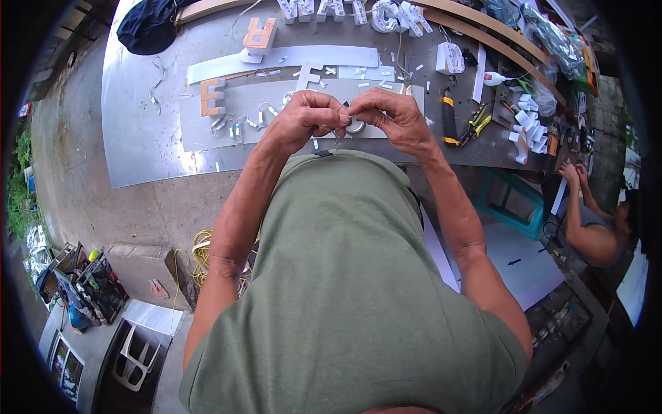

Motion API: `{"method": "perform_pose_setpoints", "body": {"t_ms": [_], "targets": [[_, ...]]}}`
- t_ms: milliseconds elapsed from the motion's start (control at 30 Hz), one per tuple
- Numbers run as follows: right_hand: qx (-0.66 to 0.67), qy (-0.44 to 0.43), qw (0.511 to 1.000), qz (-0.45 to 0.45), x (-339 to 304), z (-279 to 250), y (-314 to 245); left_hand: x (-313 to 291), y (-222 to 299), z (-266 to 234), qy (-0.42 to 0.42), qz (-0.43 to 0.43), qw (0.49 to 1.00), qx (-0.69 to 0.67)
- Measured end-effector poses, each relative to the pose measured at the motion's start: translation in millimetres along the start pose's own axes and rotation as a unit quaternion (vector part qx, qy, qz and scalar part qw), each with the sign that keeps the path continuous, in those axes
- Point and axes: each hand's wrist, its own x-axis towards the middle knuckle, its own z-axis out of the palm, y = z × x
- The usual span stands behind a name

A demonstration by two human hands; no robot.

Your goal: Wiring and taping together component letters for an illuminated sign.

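Head view, looking straight down: both hands are up in front of the chest, above the near edge of the grey metal-topped workbench (pixel 138 131). The left hand (pixel 303 119) and the right hand (pixel 389 114) meet fingertip to fingertip, all fingers curled in and pinching a small roll of pale tape (pixel 355 126). The roll hangs just under the touching thumbs, mostly hidden; its open ring seems to face the camera, though its long axis is hard to tell. On the bench beyond the hands lies a long pale grey sheet panel (pixel 241 114), running left to right, with an orange-faced block letter (pixel 212 96) on its left end and small white offcuts scattered about. Farther back stands a row of white channel letters (pixel 358 12). To the right, a black-and-orange utility knife (pixel 449 121) lies pointing away, yellow-handled pliers (pixel 476 124) just beside it. Concrete floor below left, with a coiled yellow cord (pixel 200 255). At far right another person (pixel 596 228) sits working, near a teal plastic stool (pixel 514 200).
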Motion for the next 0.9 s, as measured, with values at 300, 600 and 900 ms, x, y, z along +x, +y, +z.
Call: {"method": "perform_pose_setpoints", "body": {"t_ms": [300, 600, 900], "targets": [[0.012, -0.031, 0.999, -0.038, 7.3, -2.0, 3.2, -2.0, -2.2, -0.2, -0.004, 0.01, 1.0, -0.004], [-0.019, -0.039, 0.997, -0.059, 7.8, -4.4, -0.5, -5.6, 5.6, 4.7, -0.012, -0.001, 1.0, -0.003], [-0.021, 0.013, 1.0, -0.02, 3.5, -2.1, -3.8, -5.6, 9.2, 6.9, 0.036, 0.028, 0.995, 0.085]]}}
